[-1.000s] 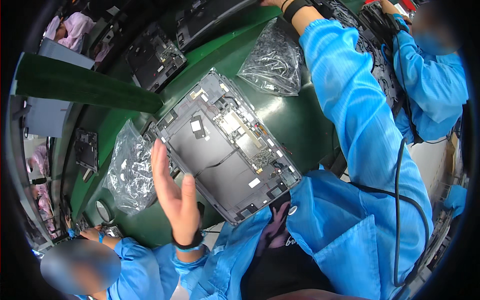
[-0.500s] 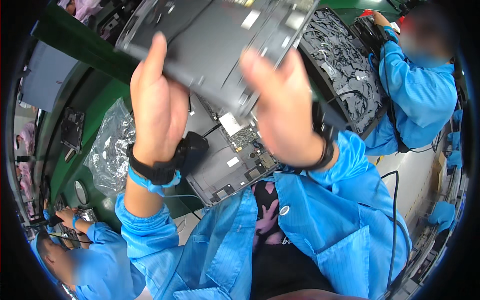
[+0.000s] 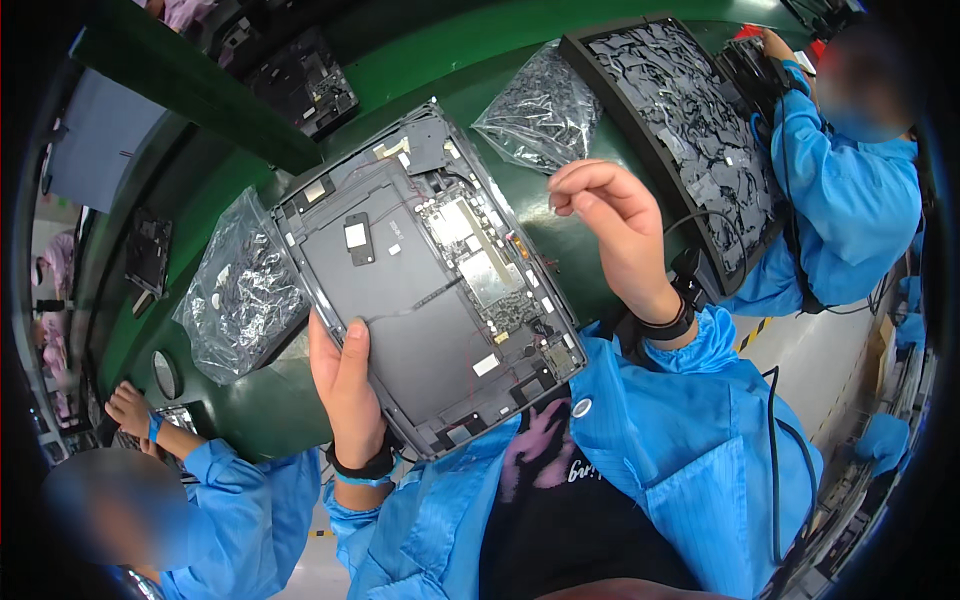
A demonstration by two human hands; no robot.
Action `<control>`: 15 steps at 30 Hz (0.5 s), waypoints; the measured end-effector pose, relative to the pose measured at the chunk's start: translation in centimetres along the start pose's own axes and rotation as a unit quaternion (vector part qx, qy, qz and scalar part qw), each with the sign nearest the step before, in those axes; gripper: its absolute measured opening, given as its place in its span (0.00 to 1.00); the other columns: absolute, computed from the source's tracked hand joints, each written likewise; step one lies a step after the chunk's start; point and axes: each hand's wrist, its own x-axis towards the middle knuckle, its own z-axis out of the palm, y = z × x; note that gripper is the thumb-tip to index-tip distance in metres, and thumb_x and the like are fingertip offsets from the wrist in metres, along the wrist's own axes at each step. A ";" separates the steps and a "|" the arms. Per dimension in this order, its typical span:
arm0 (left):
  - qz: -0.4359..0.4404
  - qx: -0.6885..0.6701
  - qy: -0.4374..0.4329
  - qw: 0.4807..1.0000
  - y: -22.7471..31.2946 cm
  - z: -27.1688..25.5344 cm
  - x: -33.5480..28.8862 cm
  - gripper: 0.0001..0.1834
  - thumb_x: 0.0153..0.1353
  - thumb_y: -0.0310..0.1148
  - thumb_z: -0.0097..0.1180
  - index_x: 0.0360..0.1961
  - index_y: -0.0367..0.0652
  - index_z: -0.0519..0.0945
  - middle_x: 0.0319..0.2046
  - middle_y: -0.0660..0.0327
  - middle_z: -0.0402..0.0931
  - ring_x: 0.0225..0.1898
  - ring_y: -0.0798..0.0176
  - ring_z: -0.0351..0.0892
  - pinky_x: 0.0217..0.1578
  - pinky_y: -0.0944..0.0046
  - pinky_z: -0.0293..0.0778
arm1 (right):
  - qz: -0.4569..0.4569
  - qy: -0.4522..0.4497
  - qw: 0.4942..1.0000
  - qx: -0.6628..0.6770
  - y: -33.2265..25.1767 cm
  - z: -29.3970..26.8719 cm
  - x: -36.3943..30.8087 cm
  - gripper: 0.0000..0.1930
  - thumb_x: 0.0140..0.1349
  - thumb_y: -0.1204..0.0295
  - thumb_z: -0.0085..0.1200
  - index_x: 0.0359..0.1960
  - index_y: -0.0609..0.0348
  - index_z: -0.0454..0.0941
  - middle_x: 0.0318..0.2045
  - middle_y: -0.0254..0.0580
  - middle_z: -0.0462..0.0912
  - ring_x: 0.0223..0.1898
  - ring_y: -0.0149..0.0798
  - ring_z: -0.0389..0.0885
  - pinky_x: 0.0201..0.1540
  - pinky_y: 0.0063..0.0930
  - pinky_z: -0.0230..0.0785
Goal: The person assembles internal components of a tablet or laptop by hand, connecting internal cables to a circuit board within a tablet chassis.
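Note:
My left hand [image 3: 345, 385] grips the left edge of an opened laptop case [image 3: 410, 350], thumb on top. The case lies tilted close to my body, its inside facing up. A circuit board [image 3: 480, 255] with silver shields runs along its right half, and a dark cable [image 3: 422, 300] crosses the middle. On the bare dark panel sits a small black rectangular part [image 3: 358, 238] with a white label. My right hand [image 3: 615, 225] hovers beyond the case's right edge, fingers loosely curled, with nothing visible in them.
Clear plastic bags of parts lie left [image 3: 245, 290] and behind [image 3: 545, 110] on the green bench [image 3: 420, 65]. A large black tray [image 3: 690, 130] of dark pieces stands right. Another opened case [image 3: 310, 80] lies back left, near a green post [image 3: 190, 90]. Co-workers sit left and right.
The dark panel I held up in front is out of my hands. My left hand has come down onto the laptop case's edge; my right hand has moved right, off to its side.

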 end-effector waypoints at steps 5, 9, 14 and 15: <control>0.067 0.117 0.056 0.989 -0.4 0.2 -0.1 0.33 0.66 0.31 0.48 0.68 0.31 0.53 0.64 0.49 0.59 0.65 0.55 0.59 0.66 0.59 0.51 | -0.025 -0.077 0.975 -0.209 -0.9 1.6 3.1 0.08 0.60 0.79 0.53 0.41 0.64 0.79 0.42 0.40 0.80 0.43 0.33 0.78 0.47 0.24 0.69; 0.165 0.413 0.023 0.896 0.9 -1.3 1.2 0.33 0.63 0.28 0.50 0.68 0.34 0.55 0.67 0.46 0.56 0.69 0.48 0.52 0.68 0.53 0.46 | -0.238 -0.114 0.844 -0.467 -1.0 4.5 7.4 0.10 0.51 0.75 0.60 0.36 0.63 0.80 0.37 0.44 0.81 0.39 0.41 0.79 0.43 0.32 0.70; 0.271 0.554 -0.017 0.787 4.6 -2.2 5.1 0.22 0.59 0.24 0.52 0.56 0.38 0.74 0.59 0.51 0.69 0.65 0.47 0.62 0.65 0.52 0.53 | -0.243 -0.252 0.621 -0.701 -1.2 7.6 9.0 0.15 0.46 0.70 0.62 0.37 0.63 0.81 0.43 0.43 0.83 0.38 0.39 0.80 0.39 0.29 0.70; 0.288 0.530 0.003 0.797 5.3 -1.8 5.8 0.18 0.61 0.24 0.51 0.53 0.37 0.77 0.56 0.53 0.74 0.62 0.52 0.67 0.64 0.56 0.55 | -0.238 -0.261 0.584 -0.731 -1.2 8.4 8.8 0.15 0.45 0.71 0.60 0.36 0.62 0.81 0.42 0.41 0.84 0.37 0.37 0.80 0.37 0.28 0.69</control>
